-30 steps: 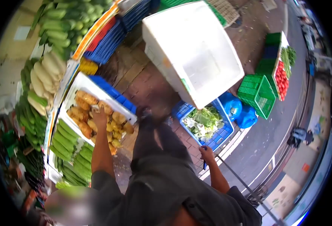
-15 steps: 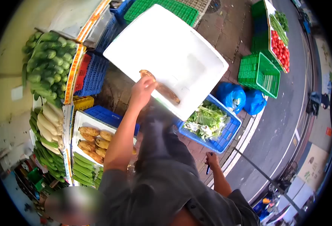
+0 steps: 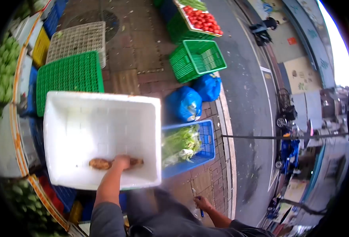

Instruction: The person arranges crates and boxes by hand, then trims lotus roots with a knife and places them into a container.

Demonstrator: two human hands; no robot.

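Observation:
My left hand (image 3: 121, 162) is inside a white foam box (image 3: 102, 95), closed over the middle of a brown root (image 3: 100, 164) lying near the box's lower side. The root shows on both sides of the hand; the fingertips are hidden. The box is otherwise bare except for small specks. My right hand (image 3: 203, 203) is closed around a small dark-blue object (image 3: 201, 213), possibly a knife handle, low in front of my body. Right of the box, a blue crate (image 3: 210, 147) holds leafy greens (image 3: 182, 144).
Beyond the box lie a green crate (image 3: 69, 75) and a beige crate (image 3: 77, 41). Blue bags (image 3: 185, 103), another green crate (image 3: 198, 59) and tomatoes (image 3: 202, 19) stand near the curb. Vegetable stalls line the left. A dark pole (image 3: 257, 137) crosses the road.
My left hand went from the tray of brown roots into the foam box, with a root in its grip. The view has turned, bringing the box lower left. My right hand still holds the blue object.

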